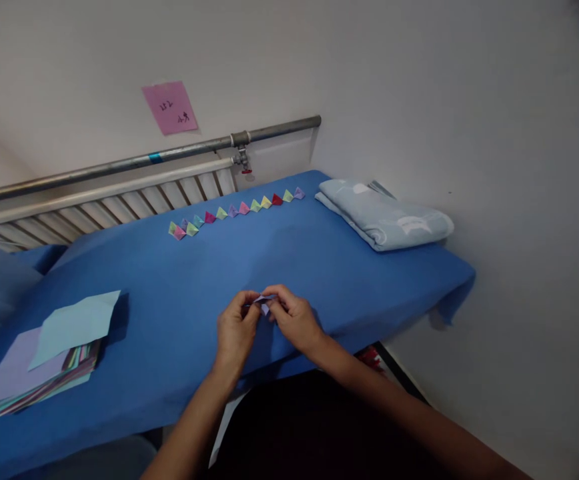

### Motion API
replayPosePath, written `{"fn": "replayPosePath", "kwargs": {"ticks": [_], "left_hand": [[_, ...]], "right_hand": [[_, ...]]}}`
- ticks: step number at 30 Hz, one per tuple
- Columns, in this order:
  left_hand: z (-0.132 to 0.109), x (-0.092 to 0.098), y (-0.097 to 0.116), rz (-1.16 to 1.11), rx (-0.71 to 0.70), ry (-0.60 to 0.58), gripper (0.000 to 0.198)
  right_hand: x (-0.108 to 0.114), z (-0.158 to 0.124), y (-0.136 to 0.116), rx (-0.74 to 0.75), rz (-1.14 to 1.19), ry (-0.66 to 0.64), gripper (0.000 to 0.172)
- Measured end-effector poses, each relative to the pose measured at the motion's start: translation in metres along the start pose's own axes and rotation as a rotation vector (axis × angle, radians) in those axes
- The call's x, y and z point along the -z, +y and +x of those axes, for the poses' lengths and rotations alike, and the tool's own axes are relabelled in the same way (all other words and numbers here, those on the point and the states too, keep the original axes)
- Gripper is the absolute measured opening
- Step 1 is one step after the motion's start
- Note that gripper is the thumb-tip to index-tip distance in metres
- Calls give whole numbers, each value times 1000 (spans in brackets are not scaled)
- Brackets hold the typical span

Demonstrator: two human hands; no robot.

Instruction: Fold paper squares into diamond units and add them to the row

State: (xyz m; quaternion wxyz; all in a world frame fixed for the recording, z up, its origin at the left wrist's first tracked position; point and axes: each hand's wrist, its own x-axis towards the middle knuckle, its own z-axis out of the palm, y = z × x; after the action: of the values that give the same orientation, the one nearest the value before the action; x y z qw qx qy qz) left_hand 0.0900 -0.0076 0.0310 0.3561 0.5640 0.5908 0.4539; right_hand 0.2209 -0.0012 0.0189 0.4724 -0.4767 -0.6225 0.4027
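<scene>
Between my fingertips is a small folded piece of purple paper [265, 308], held just above the front part of the blue-covered bed. My left hand [237, 325] pinches it from the left, thumb and forefinger closed on its edge. From the right, my right hand [293, 317] grips the same paper with its fingers bent. Both hands hide part of it, so its full shape cannot be made out. Farther back, a row of small folded paper pieces [244, 208] in several colours lies across the blue sheet [169, 287].
A stack of coloured paper [24, 367] lies at the left, with a loose light-teal sheet [77, 325] on top. A folded pale-blue blanket [384, 213] rests at the back right. Behind the bed are a white radiator [119, 210], a metal pipe [189, 151] and a pink note [170, 109].
</scene>
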Motion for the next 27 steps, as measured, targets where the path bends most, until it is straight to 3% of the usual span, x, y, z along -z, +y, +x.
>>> {"fn": "replayPosePath", "kwargs": {"ticks": [8, 15, 19, 27], "left_hand": [[-5, 12, 14, -271, 170, -82, 21], [-12, 19, 22, -436, 216, -63, 29], [-16, 22, 28, -452, 214, -8, 33], [-21, 26, 27, -481, 167, -8, 33]], "right_hand": [[0, -3, -4, -205, 339, -13, 17], [5, -12, -17, -113, 413, -66, 16], [5, -13, -21, -127, 513, -88, 27], [7, -12, -27, -268, 420, -265, 20]]}}
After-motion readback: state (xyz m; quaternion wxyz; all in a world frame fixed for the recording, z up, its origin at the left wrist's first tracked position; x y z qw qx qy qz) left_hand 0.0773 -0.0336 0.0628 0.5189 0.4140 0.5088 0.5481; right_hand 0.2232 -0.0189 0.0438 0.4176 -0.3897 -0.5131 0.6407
